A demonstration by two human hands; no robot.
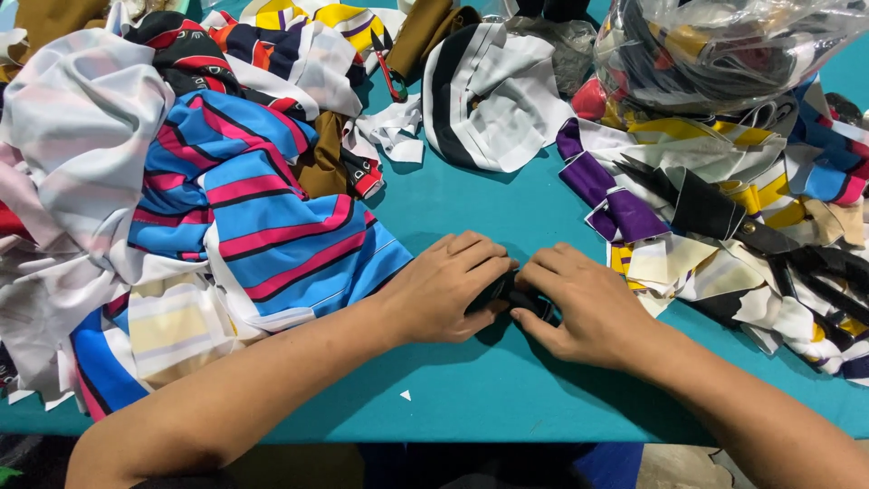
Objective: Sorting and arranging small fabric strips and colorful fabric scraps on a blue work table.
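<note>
At the far left, a heap of striped fabric pieces [226, 199] in blue, pink and white is piled on the teal surface [471, 389], just beside the left forearm. The left hand [444, 290] is laid knuckles-up, its fingers curled down onto a small black piece [511, 294], which is pinned against the surface between both hands. The right hand [579, 303] is closed over the same piece from the other side, fingertips nearly meeting those of the left. Each grip is narrow and closed on the black piece, most of which is hidden under the fingers, so its shape cannot be told. The step in hand is judged to be a pressing or folding of this piece; steady downward pressure from both hands would be called for next. Further right, purple, yellow and black scraps [706, 217] are scattered, with a clear plastic bag [724, 45] of cloth behind.
</note>
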